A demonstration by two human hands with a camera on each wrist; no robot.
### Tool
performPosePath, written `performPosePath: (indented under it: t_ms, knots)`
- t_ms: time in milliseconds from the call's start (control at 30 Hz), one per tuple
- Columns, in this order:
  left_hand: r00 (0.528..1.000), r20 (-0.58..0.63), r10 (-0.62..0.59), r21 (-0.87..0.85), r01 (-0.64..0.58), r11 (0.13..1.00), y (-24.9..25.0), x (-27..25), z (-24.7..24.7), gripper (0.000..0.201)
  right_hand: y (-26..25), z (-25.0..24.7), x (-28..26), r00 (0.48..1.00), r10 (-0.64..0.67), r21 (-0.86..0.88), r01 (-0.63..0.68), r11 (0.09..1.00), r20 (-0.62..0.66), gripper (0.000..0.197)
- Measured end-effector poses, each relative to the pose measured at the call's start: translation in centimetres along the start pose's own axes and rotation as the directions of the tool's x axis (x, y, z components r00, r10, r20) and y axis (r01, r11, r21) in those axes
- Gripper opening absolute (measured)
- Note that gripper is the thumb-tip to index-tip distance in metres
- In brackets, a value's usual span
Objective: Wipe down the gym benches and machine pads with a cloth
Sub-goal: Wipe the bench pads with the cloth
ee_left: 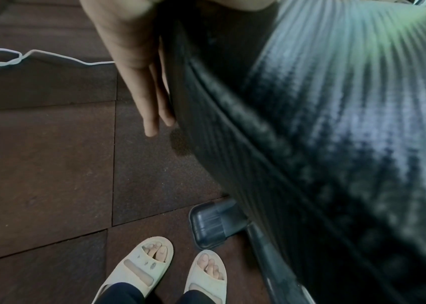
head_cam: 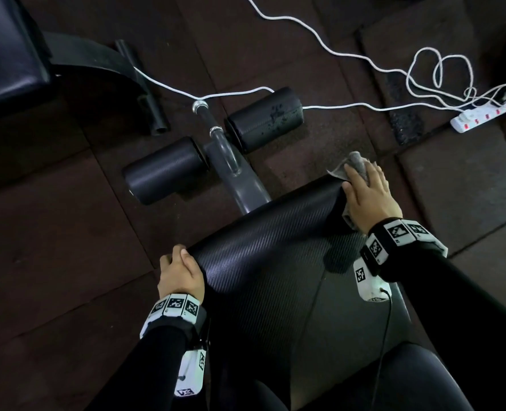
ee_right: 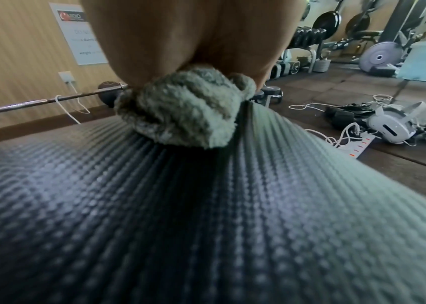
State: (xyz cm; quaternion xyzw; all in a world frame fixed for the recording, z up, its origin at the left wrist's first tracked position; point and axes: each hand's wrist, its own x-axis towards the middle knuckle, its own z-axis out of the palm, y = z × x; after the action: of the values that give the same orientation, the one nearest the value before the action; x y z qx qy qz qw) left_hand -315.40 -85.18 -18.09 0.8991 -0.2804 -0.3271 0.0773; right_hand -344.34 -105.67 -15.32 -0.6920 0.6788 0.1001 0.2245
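Observation:
The black textured bench pad (head_cam: 275, 262) fills the lower middle of the head view. My right hand (head_cam: 367, 194) presses a bunched grey cloth (head_cam: 357, 161) onto the pad's far right corner, its fingers laid over the cloth. In the right wrist view the cloth (ee_right: 180, 111) is wadded under my palm (ee_right: 193, 37) on the pad (ee_right: 206, 226). My left hand (head_cam: 180, 274) braces the pad's left edge. In the left wrist view its fingers (ee_left: 152, 115) lie straight down the pad's side (ee_left: 232, 123).
Two black foam rollers (head_cam: 166, 170) (head_cam: 263, 117) sit on the bench's post beyond the pad. A white cable (head_cam: 320, 40) crosses the rubber floor to a power strip (head_cam: 486, 114). Another padded bench (head_cam: 5, 48) stands at the far left. A barbell (ee_right: 37, 102) lies by the wall.

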Motion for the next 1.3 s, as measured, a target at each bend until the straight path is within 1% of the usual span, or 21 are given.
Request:
performPosePath:
  t_ms: [100,133,300,400,467,533,633,733,800,900,1000,1100,1200,1300]
  knots:
    - [1.0,0.003,0.007,0.003,-0.007,1.0,0.0,0.0,0.0,0.036,0.8,0.0,0.0,0.986,0.165,0.097,-0.163,0.982,-0.01,0.057]
    - [1.0,0.004,0.007,0.007,-0.007,1.0,0.0,0.1,0.0,0.036,1.1,0.0,0.0,0.982,0.191,0.125,-0.189,0.974,-0.004,0.058]
    - [1.0,0.009,-0.004,0.014,0.004,1.0,0.1,0.1,0.0,0.036,2.3,0.6,-0.4,0.974,0.227,0.2,-0.218,0.955,-0.024,0.059]
    - [1.0,0.022,-0.01,0.013,0.01,1.0,0.0,0.2,-0.1,0.036,3.5,1.2,-1.6,0.964,0.264,0.246,-0.251,0.936,-0.022,0.06]
    - [1.0,0.027,-0.014,0.017,0.014,1.0,0.0,0.2,-0.2,0.036,4.8,1.9,-3.2,0.955,0.295,0.289,-0.276,0.917,-0.021,0.054]
    - [0.999,0.03,-0.016,0.018,0.016,1.0,0.1,0.2,-0.2,0.037,6.5,3.0,-5.8,0.939,0.343,0.296,-0.335,0.894,0.026,0.047]
    - [0.999,0.028,-0.026,0.013,0.026,1.0,0.4,0.2,-0.3,0.037,8.7,4.7,-10.3,0.913,0.395,0.294,-0.407,0.865,0.104,0.048]
    - [0.999,0.022,-0.025,0.013,0.025,1.0,0.6,0.0,-0.4,0.036,9.3,5.2,-11.9,0.916,0.387,0.311,-0.401,0.862,0.109,0.053]
    - [1.0,0.015,-0.009,0.003,0.008,1.0,0.6,-0.1,-0.6,0.035,8.6,4.8,-10.8,0.927,0.362,0.331,-0.373,0.867,0.096,0.056]
    - [1.0,0.015,0.007,0.003,-0.007,1.0,0.8,-0.2,-0.7,0.035,7.0,4.2,-8.5,0.947,0.319,0.37,-0.31,0.876,0.037,0.061]
    - [1.0,0.017,0.004,0.015,-0.004,1.0,1.0,-0.3,-0.8,0.034,6.4,4.4,-8.2,0.94,0.34,0.367,-0.326,0.871,0.027,0.061]
    - [0.999,0.035,0.005,0.013,-0.005,1.0,1.1,-0.2,-0.9,0.035,7.9,5.1,-10.4,0.944,0.327,0.332,-0.32,0.887,0.038,0.057]
    - [0.997,0.082,-0.001,0.008,0.0,1.0,1.0,0.0,-1.3,0.039,10.6,6.3,-14.2,0.953,0.3,0.331,-0.299,0.895,0.049,0.054]
    - [0.99,0.137,0.02,0.0,-0.02,1.0,0.8,0.3,-1.5,0.043,13.0,7.4,-17.6,0.93,0.359,0.326,-0.363,0.873,0.073,0.051]
